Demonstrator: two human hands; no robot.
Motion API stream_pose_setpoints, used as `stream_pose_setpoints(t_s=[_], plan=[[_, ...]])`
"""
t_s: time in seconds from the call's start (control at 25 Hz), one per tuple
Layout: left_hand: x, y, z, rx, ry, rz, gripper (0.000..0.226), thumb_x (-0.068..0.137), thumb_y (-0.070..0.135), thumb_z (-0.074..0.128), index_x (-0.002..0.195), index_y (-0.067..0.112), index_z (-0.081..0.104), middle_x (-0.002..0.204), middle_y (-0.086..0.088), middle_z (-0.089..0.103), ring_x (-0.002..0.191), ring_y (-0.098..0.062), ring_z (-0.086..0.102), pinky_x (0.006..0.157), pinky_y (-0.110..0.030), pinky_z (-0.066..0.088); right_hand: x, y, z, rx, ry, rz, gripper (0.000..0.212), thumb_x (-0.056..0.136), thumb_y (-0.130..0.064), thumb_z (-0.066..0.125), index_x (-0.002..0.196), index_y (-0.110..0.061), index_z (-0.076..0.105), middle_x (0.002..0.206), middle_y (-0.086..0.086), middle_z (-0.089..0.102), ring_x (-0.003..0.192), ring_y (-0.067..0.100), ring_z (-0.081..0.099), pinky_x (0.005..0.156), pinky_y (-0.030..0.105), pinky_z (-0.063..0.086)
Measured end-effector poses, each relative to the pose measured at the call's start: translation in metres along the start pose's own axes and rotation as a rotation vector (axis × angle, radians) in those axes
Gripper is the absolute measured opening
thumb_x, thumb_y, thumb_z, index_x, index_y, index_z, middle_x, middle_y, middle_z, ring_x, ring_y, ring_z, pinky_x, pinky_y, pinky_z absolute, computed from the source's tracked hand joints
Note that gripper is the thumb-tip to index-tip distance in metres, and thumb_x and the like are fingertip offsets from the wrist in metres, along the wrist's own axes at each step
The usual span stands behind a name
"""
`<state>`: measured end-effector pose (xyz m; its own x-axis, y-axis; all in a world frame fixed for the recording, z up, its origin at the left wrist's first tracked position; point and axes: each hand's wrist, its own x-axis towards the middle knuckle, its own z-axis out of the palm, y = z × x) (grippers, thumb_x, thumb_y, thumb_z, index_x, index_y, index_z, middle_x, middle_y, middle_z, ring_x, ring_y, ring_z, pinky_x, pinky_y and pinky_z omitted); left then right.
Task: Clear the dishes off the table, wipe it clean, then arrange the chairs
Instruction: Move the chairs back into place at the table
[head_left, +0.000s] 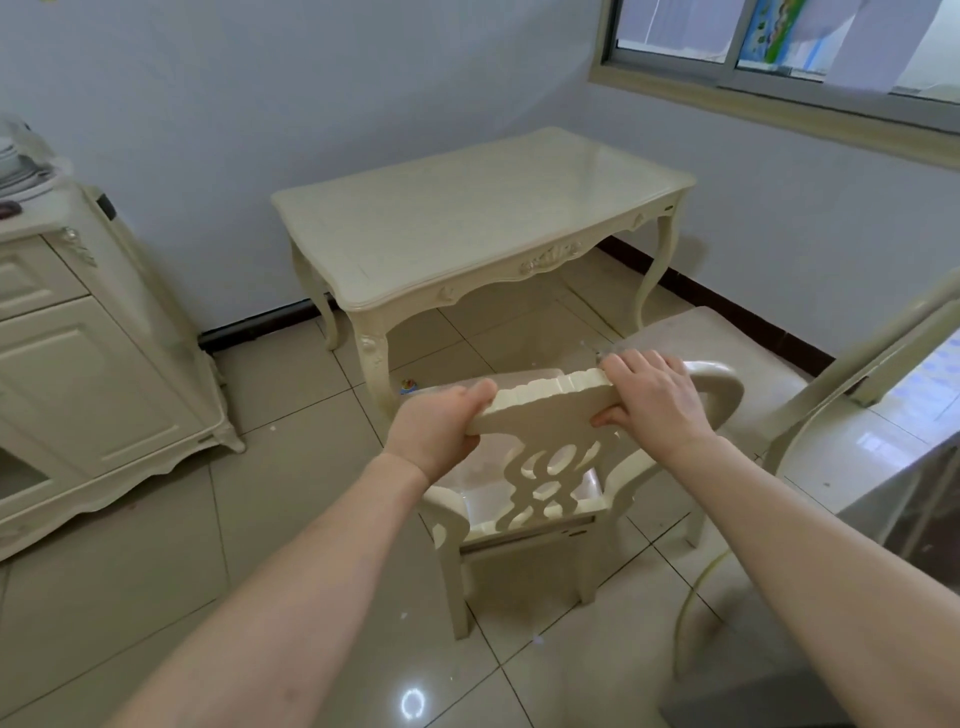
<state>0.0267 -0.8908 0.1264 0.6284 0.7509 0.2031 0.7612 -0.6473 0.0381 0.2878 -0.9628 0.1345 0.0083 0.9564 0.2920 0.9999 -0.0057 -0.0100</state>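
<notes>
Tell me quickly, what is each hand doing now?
Left hand: closed on the top rail of the chair.
Right hand: closed on the same rail.

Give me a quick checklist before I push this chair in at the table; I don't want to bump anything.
1. Left hand gripping the chair top rail: ok.
2. Right hand gripping the same rail: ok.
3. Table top free of dishes: ok.
4. Floor between chair and table: not ok, a small colourful object lies by the near table leg.
5. Second chair on the right stands close beside: not ok, may snag.
6. All chair legs on the floor: cannot tell.
</notes>
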Motion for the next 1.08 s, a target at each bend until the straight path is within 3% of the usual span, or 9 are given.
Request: stream_pose_setpoints(t_s=[0.28,0.52,0.68,0.88,1.08], plan=[[0.069,-0.002,0.022,0.015,0.057,-0.022,0.033,0.079,0.015,0.054,0.108,0.024,0.042,0.073,0.008,0.04,0.054,-0.022,0.04,0.045,-0.028,0.028,0.065,0.036,0.017,-0.065,-0.006,0.032,0.051,0.067,-0.04,0.078,0.103,-0.017,0.052,0.095,0.0,0.057,0.096,0.023,0.055,0.098,0.037,0.034],[0.135,-0.041,0.041,0.022,0.07,-0.042,0.04,0.076,0.016,0.056,0.102,0.029,0.029,0.073,0.003,0.046,0.054,-0.026,0.048,0.042,-0.027,0.029,0.137,0.05,0.042,-0.059,0.008,0.036,0.053,0.067,-0.04,0.078,0.106,-0.017,0.051,0.097,0.0,0.057,0.099,0.024,0.054,0.102,0.04,0.035],[0.189,-0.09,0.053,0.026,0.067,-0.066,0.043,0.076,0.018,0.058,0.105,0.031,0.029,0.081,-0.001,0.057,0.062,-0.029,0.058,0.048,-0.031,0.042,0.199,0.051,0.065,-0.047,0.052,0.022,0.052,0.065,-0.04,0.08,0.102,-0.016,0.052,0.094,0.001,0.057,0.096,0.026,0.054,0.101,0.042,0.037],[0.243,-0.138,0.064,-0.013,0.08,-0.079,0.045,0.076,0.019,0.061,0.105,0.033,0.028,0.09,-0.001,0.062,0.072,-0.03,0.061,0.053,-0.033,0.046,0.269,0.053,0.091,-0.06,0.068,0.011,0.055,0.061,-0.043,0.081,0.098,-0.015,0.052,0.09,0.002,0.057,0.09,0.027,0.054,0.096,0.041,0.039],[0.289,-0.152,0.076,0.005,0.07,-0.109,0.045,0.076,0.026,0.065,0.105,0.03,0.031,0.087,-0.001,0.062,0.069,-0.031,0.062,0.051,-0.034,0.047,0.322,0.073,0.107,-0.089,0.085,-0.017,0.061,0.055,-0.045,0.084,0.097,-0.013,0.054,0.088,0.003,0.058,0.088,0.027,0.056,0.092,0.04,0.041]])
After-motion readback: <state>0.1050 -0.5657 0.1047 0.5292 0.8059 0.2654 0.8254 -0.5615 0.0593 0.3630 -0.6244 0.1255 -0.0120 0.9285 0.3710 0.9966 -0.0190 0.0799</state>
